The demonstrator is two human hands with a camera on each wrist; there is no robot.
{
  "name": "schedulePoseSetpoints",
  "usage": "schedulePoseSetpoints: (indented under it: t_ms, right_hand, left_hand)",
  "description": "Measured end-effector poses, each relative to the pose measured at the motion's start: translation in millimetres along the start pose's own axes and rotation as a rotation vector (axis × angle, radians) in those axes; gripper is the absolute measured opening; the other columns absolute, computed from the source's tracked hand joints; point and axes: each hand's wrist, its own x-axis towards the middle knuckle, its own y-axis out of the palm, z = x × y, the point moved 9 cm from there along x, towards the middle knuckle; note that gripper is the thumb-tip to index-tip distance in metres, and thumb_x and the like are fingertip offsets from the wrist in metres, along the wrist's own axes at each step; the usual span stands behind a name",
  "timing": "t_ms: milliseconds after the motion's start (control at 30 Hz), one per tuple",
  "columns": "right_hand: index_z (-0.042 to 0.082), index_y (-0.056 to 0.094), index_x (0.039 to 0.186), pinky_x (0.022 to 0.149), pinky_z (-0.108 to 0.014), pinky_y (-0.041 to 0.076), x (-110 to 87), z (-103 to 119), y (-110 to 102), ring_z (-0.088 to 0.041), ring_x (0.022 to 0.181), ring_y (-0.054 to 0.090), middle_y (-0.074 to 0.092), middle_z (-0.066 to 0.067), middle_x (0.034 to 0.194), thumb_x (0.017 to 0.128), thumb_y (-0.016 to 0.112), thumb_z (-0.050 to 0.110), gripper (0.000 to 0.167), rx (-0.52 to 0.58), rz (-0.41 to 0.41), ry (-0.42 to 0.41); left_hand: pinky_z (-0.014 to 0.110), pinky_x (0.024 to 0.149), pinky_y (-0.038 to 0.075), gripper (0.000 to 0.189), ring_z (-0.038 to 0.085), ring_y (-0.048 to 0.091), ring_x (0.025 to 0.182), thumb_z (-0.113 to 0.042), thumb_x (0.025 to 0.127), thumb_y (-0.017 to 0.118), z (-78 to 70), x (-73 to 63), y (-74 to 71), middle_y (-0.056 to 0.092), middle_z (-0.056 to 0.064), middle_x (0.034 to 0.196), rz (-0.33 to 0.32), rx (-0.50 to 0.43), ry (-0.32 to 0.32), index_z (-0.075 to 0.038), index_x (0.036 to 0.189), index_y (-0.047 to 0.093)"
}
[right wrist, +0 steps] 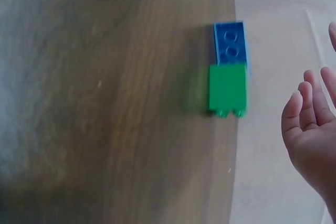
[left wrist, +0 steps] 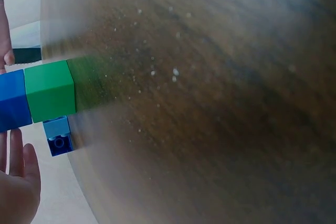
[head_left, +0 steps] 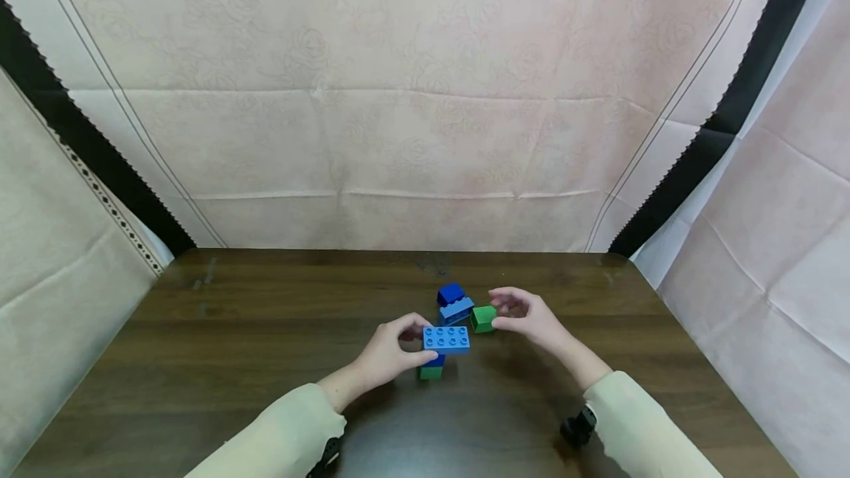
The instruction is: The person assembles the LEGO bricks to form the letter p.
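Observation:
In the head view my left hand (head_left: 388,349) pinches the left end of a light blue studded brick (head_left: 446,339), thumb at the front and fingers behind. Beneath it stand a dark blue brick (head_left: 435,361) and a green brick (head_left: 432,373) at the bottom; the left wrist view shows this dark blue brick (left wrist: 13,100) and green brick (left wrist: 52,90) together. My right hand (head_left: 524,313) hovers with loosely bent fingers beside another green brick (head_left: 482,319). In the right wrist view, a gap shows between that hand (right wrist: 315,129) and the green brick (right wrist: 227,88), which lies on its side.
Behind the stack, a second light blue brick (head_left: 456,311) and a dark blue brick (head_left: 451,293) lie close together, near the loose green one. The brown wooden table (head_left: 265,316) spreads around them. Pale patterned cloth (head_left: 398,131) hangs beyond its far edge.

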Motion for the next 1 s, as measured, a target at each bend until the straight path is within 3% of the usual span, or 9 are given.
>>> schedulePoseSetpoints:
  t_ms: [300,633,700,867,1000]
  right_hand:
    - [-0.003,0.05,0.128,0.083,-0.029,0.045,7.1,-37.2,-11.7,-0.033,0.109,0.049,0.052,-0.025,0.127,0.085,0.068,0.012,0.048,-0.063,-0.11,0.14]
    - [0.002,0.049,0.131,0.084,-0.029,0.044,13.4,-60.0,-3.8,-0.03,0.111,0.048,0.052,-0.02,0.129,0.083,0.071,0.016,0.054,-0.078,-0.079,0.228]
    - [0.0,0.049,0.13,0.087,-0.034,0.045,11.8,-51.9,-0.4,-0.031,0.111,0.048,0.052,-0.021,0.129,0.083,0.071,0.014,0.054,-0.082,-0.064,0.236]
    - [0.0,0.052,0.128,0.093,-0.046,0.044,14.1,-57.0,3.2,-0.032,0.11,0.05,0.055,-0.02,0.125,0.081,0.072,0.013,0.052,-0.138,-0.051,0.255]
    - [0.001,0.055,0.124,0.088,-0.04,0.047,17.9,-69.5,3.9,-0.028,0.104,0.052,0.059,-0.017,0.118,0.08,0.073,0.012,0.049,-0.17,-0.063,0.265]
  left_hand:
    - [0.042,0.091,0.048,0.027,0.018,0.058,0.1,-0.029,0.082,0.072,1.3,1.0,0.3,0.065,0.0,0.105,0.004,0.01,-0.003,-0.02,0.105,0.059]
    - [0.043,0.091,0.048,0.027,0.018,0.058,0.099,-0.029,0.082,0.072,3.4,2.4,1.3,0.065,0.0,0.104,0.004,0.004,0.001,-0.019,0.104,0.059]
    - [0.042,0.091,0.048,0.027,0.018,0.058,0.099,-0.029,0.082,0.072,3.3,2.4,1.3,0.065,0.0,0.104,0.004,0.003,0.0,-0.019,0.104,0.059]
    - [0.041,0.091,0.048,0.027,0.018,0.058,0.099,-0.029,0.082,0.072,3.2,2.7,0.9,0.065,0.0,0.104,0.003,0.006,-0.004,-0.019,0.104,0.059]
    - [0.041,0.091,0.048,0.027,0.017,0.058,0.099,-0.029,0.082,0.072,3.9,3.0,1.2,0.065,-0.001,0.104,0.005,0.01,-0.001,-0.019,0.104,0.059]
